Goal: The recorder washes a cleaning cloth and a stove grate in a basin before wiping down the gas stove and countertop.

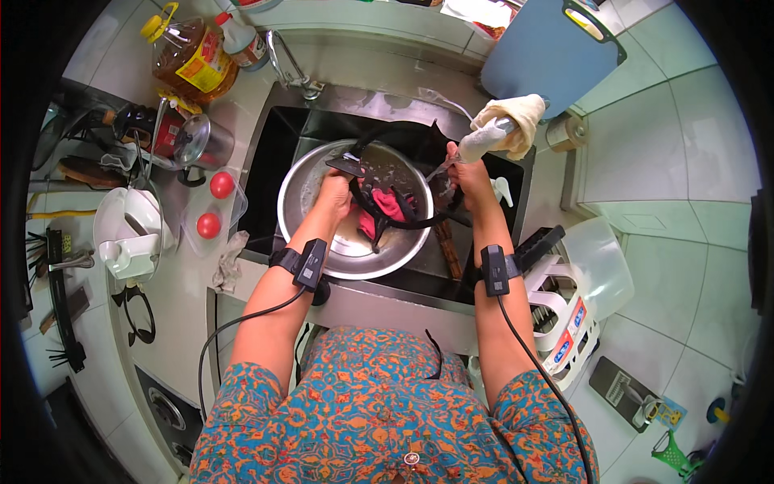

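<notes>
Above a stainless-steel basin (297, 227), my left hand (334, 192) grips a black strap with a flat dark piece on it. My right hand (473, 181) holds the other side of what looks like the same wet black strapped item (417, 224). The strap loops between both hands and over the basin. Bunched pink-red fabric (388, 206) hangs or lies inside the loop; whether it is joined to the straps I cannot tell. Suds and shallow water show in the basin, which sits in a dark sink (402, 289). My right fingertips are partly hidden.
A faucet (308, 88) rises behind the sink. Cloths (508, 121) hang near my right hand. A brown bundle (448, 251) and a white handle (501, 189) lie in the sink. Leftward are tomatoes (208, 225), a lidded pot (208, 145) and an oil jug (196, 60). Cables trail from both forearms.
</notes>
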### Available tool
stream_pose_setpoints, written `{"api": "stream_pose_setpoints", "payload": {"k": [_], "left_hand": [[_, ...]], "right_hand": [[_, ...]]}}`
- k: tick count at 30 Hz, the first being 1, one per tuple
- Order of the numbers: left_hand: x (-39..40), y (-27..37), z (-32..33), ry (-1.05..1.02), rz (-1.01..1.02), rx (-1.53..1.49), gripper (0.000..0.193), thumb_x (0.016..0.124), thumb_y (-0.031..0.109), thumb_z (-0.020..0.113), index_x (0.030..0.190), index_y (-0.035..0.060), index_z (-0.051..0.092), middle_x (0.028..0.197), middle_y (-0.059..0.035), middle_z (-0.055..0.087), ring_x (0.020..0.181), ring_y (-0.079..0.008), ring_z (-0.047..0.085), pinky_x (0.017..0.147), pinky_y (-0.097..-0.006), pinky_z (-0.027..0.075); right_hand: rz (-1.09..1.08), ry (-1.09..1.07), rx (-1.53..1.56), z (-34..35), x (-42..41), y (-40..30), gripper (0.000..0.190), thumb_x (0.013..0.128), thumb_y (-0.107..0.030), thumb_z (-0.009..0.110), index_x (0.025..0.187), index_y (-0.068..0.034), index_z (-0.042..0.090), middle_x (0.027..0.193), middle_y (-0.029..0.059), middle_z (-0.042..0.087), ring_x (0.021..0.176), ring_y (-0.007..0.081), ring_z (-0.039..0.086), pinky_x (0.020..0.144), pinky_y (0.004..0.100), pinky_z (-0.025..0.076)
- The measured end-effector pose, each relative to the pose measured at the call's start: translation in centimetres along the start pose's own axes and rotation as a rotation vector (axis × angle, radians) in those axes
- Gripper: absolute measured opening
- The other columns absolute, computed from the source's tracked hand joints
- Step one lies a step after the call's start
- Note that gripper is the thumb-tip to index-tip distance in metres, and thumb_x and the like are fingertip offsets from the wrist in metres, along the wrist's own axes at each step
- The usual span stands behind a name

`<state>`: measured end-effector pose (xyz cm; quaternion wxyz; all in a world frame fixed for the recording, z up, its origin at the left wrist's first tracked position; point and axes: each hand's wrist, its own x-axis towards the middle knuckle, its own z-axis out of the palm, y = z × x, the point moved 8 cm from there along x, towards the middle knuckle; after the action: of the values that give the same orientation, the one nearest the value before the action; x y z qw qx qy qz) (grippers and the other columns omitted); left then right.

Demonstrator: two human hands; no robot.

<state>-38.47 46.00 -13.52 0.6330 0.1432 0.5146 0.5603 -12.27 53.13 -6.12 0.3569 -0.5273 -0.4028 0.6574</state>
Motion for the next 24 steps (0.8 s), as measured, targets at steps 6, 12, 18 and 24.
{"api": "stream_pose_setpoints", "payload": {"k": [6,12,18,24], "left_hand": [[-0.4,-0.7,-0.6,-0.011,-0.063,0.045,0.024,0.088,0.01,0.061,0.112,0.0051,0.061,0.097,-0.006,0.065,0.083,-0.0152,0.061,0.076,-0.0288,0.05],[-2.3,5.4,1.7,-0.192,0.081,0.029,0.026,0.086,0.016,0.064,0.11,0.0053,0.062,0.096,-0.0027,0.064,0.078,-0.0121,0.056,0.07,-0.0258,0.046],[-4.9,11.4,5.6,-0.333,0.194,0.129,0.025,0.086,0.011,0.06,0.109,0.003,0.064,0.081,0.0047,0.059,0.062,-0.0037,0.043,0.058,-0.0202,0.035],[-6.6,14.2,6.0,-0.221,0.345,0.158,0.023,0.089,0.008,0.06,0.111,0.0022,0.065,0.098,-0.0013,0.068,0.081,-0.006,0.061,0.075,-0.02,0.047]], "right_hand": [[-0.052,0.0,-0.045,0.2,0.2,-0.5,0.037,0.089,-0.045,0.065,0.076,-0.012,0.057,0.061,-0.0039,0.048,0.05,0.0061,0.041,0.045,0.024,0.03],[-0.001,-0.076,0.166,1.1,0.7,0.0,0.034,0.09,-0.043,0.064,0.08,-0.011,0.058,0.068,-0.0029,0.053,0.059,0.0068,0.046,0.053,0.0244,0.035],[-0.229,0.011,0.266,1.9,1.8,-0.4,0.035,0.092,-0.046,0.059,0.087,-0.011,0.06,0.078,-0.001,0.057,0.066,0.01,0.049,0.062,0.0246,0.038],[-0.149,-0.008,0.119,4.3,1.6,1.0,0.034,0.094,-0.043,0.052,0.101,-0.01,0.06,0.092,0.0017,0.062,0.083,0.0122,0.053,0.079,0.0257,0.038]]}}
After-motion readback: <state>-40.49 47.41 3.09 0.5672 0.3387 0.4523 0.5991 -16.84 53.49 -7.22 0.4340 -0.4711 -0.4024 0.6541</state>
